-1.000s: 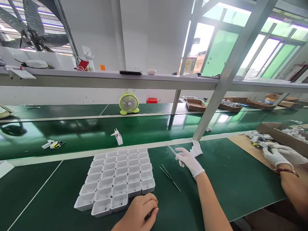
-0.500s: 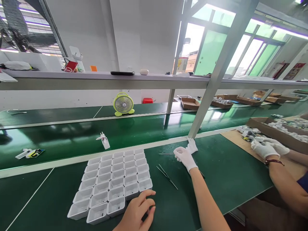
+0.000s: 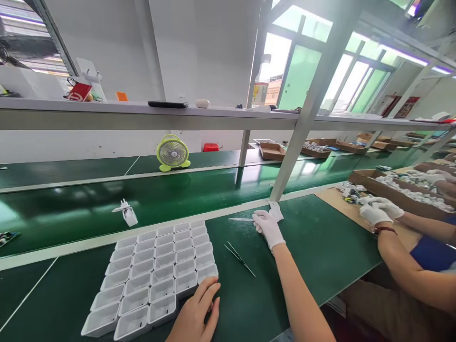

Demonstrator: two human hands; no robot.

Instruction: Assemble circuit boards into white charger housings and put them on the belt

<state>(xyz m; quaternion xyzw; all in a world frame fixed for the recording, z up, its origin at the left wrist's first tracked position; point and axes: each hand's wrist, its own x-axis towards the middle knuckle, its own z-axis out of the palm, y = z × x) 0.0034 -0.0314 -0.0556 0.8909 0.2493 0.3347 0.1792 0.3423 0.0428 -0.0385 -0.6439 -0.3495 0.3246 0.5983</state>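
Note:
Rows of small white plastic trays [image 3: 164, 275] stand side by side on the green table. My bare left hand [image 3: 199, 308] rests at their lower right corner, its fingers bent and slightly apart, with nothing visible in them. My right hand [image 3: 270, 229], in a white glove, has its fingers closed on a thin pale tool [image 3: 241, 219] that points left and looks like tweezers. Just behind that hand lies a crumpled white glove or cloth [image 3: 277, 210]. Dark tweezers [image 3: 239, 259] lie between the trays and my right forearm. Small dark specks show in several front trays.
A white plug-like part [image 3: 128, 214] lies on the green belt [image 3: 192, 194] beyond the trays. A slanted metal post [image 3: 294, 154] rises behind my right hand. At right, a person's gloved hands [image 3: 381, 211] work beside a cardboard box [image 3: 366, 180] of white parts.
The view has swung slightly right, so most things sit further left. The thin tool in my right hand has tilted upward and shows brighter. My left hand remains beside the trays.

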